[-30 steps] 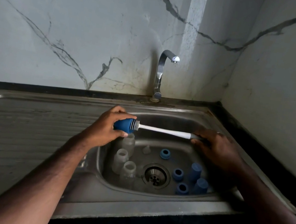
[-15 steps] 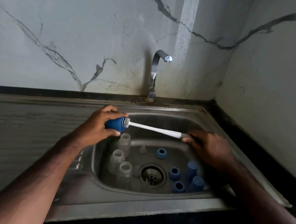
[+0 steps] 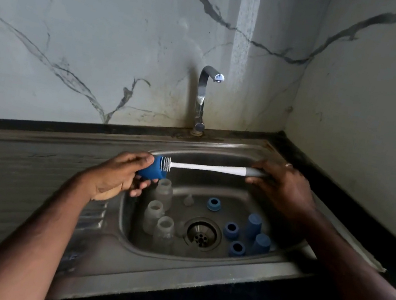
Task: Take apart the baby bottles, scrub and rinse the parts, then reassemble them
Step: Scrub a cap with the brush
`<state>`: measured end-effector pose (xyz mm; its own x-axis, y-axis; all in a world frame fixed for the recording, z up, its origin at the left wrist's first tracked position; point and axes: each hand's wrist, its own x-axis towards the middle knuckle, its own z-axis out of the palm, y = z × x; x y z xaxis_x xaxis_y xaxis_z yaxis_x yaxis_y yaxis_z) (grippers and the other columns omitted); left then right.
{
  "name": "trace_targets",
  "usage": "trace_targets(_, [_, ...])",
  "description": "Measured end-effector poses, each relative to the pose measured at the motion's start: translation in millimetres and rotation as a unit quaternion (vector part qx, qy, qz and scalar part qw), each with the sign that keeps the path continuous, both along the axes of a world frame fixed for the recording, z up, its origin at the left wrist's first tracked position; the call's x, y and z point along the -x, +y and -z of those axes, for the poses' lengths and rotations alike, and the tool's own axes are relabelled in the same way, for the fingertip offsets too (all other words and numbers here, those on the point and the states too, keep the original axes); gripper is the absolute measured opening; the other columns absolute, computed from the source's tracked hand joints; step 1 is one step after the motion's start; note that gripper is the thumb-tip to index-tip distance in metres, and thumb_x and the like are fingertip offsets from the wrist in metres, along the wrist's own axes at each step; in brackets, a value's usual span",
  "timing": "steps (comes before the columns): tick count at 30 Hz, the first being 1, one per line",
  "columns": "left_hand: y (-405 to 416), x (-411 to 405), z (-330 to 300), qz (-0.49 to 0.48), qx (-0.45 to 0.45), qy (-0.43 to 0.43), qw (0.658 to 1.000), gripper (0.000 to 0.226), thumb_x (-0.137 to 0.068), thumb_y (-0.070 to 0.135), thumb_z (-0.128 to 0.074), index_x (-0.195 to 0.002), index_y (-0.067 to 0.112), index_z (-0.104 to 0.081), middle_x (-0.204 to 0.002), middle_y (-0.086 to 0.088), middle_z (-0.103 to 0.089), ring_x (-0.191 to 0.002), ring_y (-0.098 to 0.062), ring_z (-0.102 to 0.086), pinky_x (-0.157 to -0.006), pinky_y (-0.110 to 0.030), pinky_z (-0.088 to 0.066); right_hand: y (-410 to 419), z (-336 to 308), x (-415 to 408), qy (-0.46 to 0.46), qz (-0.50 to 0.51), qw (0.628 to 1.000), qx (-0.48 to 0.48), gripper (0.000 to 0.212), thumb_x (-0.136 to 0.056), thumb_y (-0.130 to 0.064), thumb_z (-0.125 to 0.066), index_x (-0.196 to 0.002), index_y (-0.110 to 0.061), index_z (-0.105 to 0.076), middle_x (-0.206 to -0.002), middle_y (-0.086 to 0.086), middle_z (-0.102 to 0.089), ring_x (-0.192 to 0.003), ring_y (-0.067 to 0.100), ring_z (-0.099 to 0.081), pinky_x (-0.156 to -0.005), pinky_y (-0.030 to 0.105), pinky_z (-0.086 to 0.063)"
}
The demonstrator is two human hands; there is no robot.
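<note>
Head view: the left hand (image 3: 120,176) curls its fingers (image 3: 147,160) round a blue cap (image 3: 151,169) above the sink's (image 3: 199,266) left edge. The right hand (image 3: 282,186) grips the grey end of a brush (image 3: 207,168) whose bristles enter the cap. In the basin, three clear bottles (image 3: 154,214) stand left of the drain (image 3: 201,233); blue rings (image 3: 231,229) and caps (image 3: 254,223) sit right.

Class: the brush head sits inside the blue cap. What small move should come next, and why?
Probably twist the brush with the right hand while the left hand grips the blue cap: bristles sit at its mouth, and the tap shows no water.
</note>
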<state>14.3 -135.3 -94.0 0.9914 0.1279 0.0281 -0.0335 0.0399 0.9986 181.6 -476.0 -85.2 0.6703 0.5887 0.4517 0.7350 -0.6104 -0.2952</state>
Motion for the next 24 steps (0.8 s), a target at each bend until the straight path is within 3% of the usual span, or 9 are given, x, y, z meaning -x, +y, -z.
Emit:
trace_targets(4, [7,-4,0,-0.075,-0.138,-0.124,0.98,0.049,-0.071,-0.004,-0.081,-0.114,0.018,-0.07,-0.116,-0.01,-0.066,-0.081,-0.019,-0.062,-0.051,-0.025,-0.051,2,0,3,0.088,-0.013,0.992,0.092,0.049,-0.089,-0.071,-0.038,-0.122,-0.042,-0.06,-0.103,-0.015,-0.063,-0.087,0.003,-0.057,-0.066,0.019,-0.039])
trace_targets(5, [7,-5,0,-0.082,-0.135,-0.134,0.978,0.048,-0.07,-0.002,-0.083,-0.111,0.02,-0.071,-0.115,-0.01,-0.067,-0.08,-0.019,-0.062,-0.05,-0.025,-0.05,3,0,4,0.08,-0.02,0.993,0.089,0.052,-0.087,-0.073,-0.035,-0.12,-0.042,-0.06,-0.101,-0.016,-0.063,-0.087,0.003,-0.059,-0.065,0.018,-0.039])
trace_targets(7, [4,-2,0,-0.076,-0.076,-0.115,0.988,0.044,-0.068,0.027,-0.089,-0.107,0.016,-0.071,-0.098,-0.014,-0.069,-0.066,-0.021,-0.06,-0.045,-0.026,-0.047,4,0,5,0.031,-0.018,0.997,0.066,0.045,-0.09,-0.071,-0.042,-0.12,-0.041,-0.059,-0.102,-0.017,-0.061,-0.09,0.005,-0.058,-0.068,0.021,-0.04])
trace_targets(10, [0,0,-1,-0.062,-0.034,-0.004,0.998,0.069,-0.077,0.065,-0.071,-0.102,0.001,-0.063,-0.074,-0.022,-0.061,-0.047,-0.02,-0.049,-0.039,-0.022,-0.036,1,-2,3,-0.051,-0.03,0.998,0.001,0.032,-0.095,-0.052,-0.059,-0.121,-0.034,-0.059,-0.111,-0.009,-0.06,-0.1,0.012,-0.054,-0.085,0.032,-0.039])
trace_targets(13, [-2,1,-1,-0.057,-0.016,0.04,0.997,0.051,-0.092,0.051,-0.055,-0.106,0.002,-0.059,-0.073,-0.02,-0.057,-0.046,-0.016,-0.044,-0.038,-0.02,-0.031,1,-3,5,-0.097,-0.018,0.995,0.007,0.031,-0.096,-0.051,-0.058,-0.122,-0.035,-0.057,-0.114,-0.005,-0.062,-0.098,0.016,-0.056,-0.086,0.037,-0.04])
trace_targets(16, [0,-1,0,-0.053,-0.033,-0.054,0.997,0.038,-0.082,0.026,-0.075,-0.115,0.012,-0.063,-0.1,-0.015,-0.063,-0.065,-0.018,-0.057,-0.046,-0.027,-0.045,3,-1,10,-0.033,0.009,0.997,0.072,0.039,-0.098,-0.06,-0.044,-0.128,-0.038,-0.054,-0.107,-0.012,-0.061,-0.084,0.006,-0.052,-0.067,0.022,-0.039])
trace_targets(19, [3,-2,0,-0.086,-0.128,-0.125,0.98,0.048,-0.075,0.0,-0.079,-0.119,0.016,-0.064,-0.116,-0.003,-0.064,-0.08,-0.017,-0.063,-0.054,-0.027,-0.054,7,-4,13,-0.013,-0.004,0.995,0.101,0.05,-0.093,-0.067,-0.027,-0.123,-0.039,-0.056,-0.1,-0.011,-0.063,-0.076,0.002,-0.051,-0.059,0.012,-0.03])
trace_targets(21, [0,-2,-2,-0.09,-0.088,-0.121,0.985,0.04,-0.079,0.007,-0.077,-0.116,0.013,-0.064,-0.105,-0.008,-0.066,-0.07,-0.017,-0.06,-0.048,-0.027,-0.049,7,-5,14,-0.006,-0.004,0.995,0.102,0.047,-0.095,-0.065,-0.031,-0.124,-0.038,-0.056,-0.1,-0.01,-0.063,-0.077,0.002,-0.052,-0.059,0.013,-0.03])
trace_targets(24, [-6,1,-3,-0.089,-0.025,-0.009,0.996,0.033,-0.095,0.037,-0.055,-0.106,0.006,-0.058,-0.074,-0.017,-0.056,-0.046,-0.015,-0.042,-0.04,-0.021,-0.034,4,-2,12,-0.033,-0.014,0.998,0.051,0.037,-0.097,-0.058,-0.05,-0.125,-0.035,-0.059,-0.112,-0.006,-0.066,-0.093,0.011,-0.06,-0.072,0.023,-0.039])
